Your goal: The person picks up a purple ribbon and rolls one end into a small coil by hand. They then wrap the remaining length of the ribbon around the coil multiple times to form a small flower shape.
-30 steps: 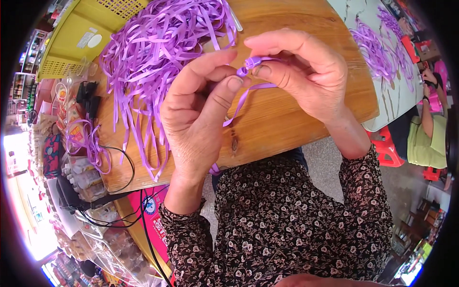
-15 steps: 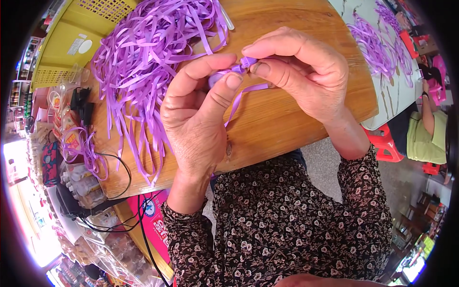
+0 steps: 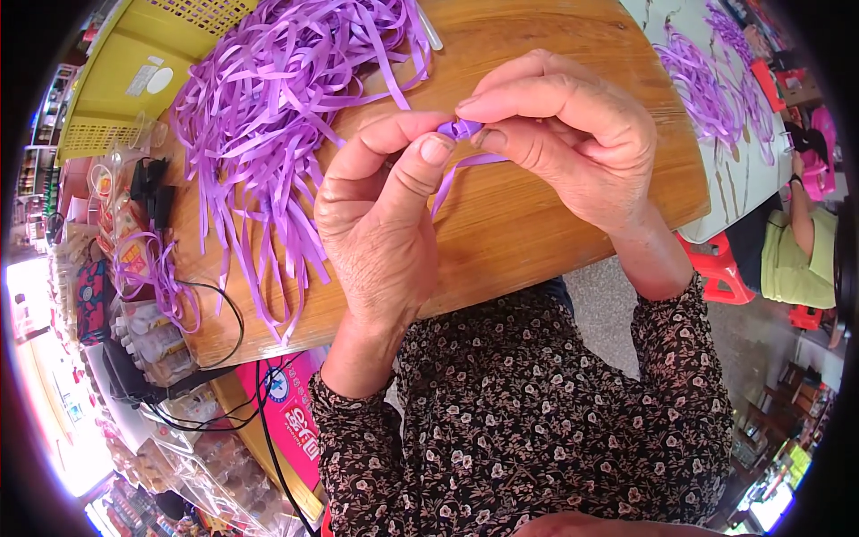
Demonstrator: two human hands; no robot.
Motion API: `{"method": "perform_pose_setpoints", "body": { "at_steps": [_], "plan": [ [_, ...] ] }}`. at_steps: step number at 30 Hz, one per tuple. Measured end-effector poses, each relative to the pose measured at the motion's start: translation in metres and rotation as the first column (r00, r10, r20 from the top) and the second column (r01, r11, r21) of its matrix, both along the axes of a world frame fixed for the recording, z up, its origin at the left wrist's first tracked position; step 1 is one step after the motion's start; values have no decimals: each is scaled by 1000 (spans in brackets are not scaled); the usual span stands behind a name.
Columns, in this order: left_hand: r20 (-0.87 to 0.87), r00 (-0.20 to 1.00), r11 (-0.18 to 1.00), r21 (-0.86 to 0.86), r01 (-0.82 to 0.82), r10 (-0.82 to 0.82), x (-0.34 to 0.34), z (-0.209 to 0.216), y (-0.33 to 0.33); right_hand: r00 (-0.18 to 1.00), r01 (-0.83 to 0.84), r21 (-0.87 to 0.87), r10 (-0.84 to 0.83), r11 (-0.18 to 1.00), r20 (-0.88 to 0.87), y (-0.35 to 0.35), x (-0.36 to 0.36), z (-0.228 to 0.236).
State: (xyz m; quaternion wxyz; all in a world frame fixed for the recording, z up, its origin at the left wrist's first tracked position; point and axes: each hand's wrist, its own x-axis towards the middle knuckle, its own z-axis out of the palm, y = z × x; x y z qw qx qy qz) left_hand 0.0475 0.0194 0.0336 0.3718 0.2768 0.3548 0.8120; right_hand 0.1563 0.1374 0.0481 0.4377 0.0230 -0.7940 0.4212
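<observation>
Between my two hands, above the wooden table (image 3: 537,215), is a purple ribbon (image 3: 459,130) folded into a small knot-like piece. My left hand (image 3: 385,206) pinches its left side between thumb and forefinger. The fingertips of my right hand (image 3: 573,134) grip its right side. A loose strip of the ribbon curves below the fingers, toward my left wrist. How the folds pass through each other is too small to tell. To the left of my hands lies a big tangled heap of purple ribbons (image 3: 277,98), some strands trailing toward the near table edge.
A yellow-green plastic basket (image 3: 116,80) stands at the far left. Black cables (image 3: 210,421) hang by the table's left corner. More purple ribbons (image 3: 702,89) lie on a white table (image 3: 729,192) at right, near a red stool (image 3: 716,268) and a person in a green shirt (image 3: 796,255).
Both hands have come closer together around the ribbon piece. My left hand has shifted slightly right and down; the rounded loop beside its thumb no longer shows.
</observation>
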Motion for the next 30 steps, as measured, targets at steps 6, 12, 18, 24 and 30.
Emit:
{"method": "perform_pose_setpoints", "body": {
  "at_steps": [6, 12, 18, 24, 30],
  "plan": [
    [-108, 993, 999, -2, -53, 53, -2, -3, -4, 998, 55, 124, -57, 991, 9, -2, 2, 3],
    [-271, 950, 988, 37, -147, 152, -6, -9, -2, 994, 109, 159, -112, 981, 8, -4, 1, 2],
    [-350, 921, 985, 26, -170, 168, -9, -9, -3, 994, 111, 206, -113, 972, -1, -3, 0, 2],
    [-628, 740, 965, 80, -249, 243, -10, -3, -5, 996, 79, 201, -84, 976, 19, -3, 3, 3],
    [-368, 907, 979, 58, -196, 204, -9, -9, -2, 999, -8, -80, 12, 997, 50, -2, 3, -3]
  ]
}}
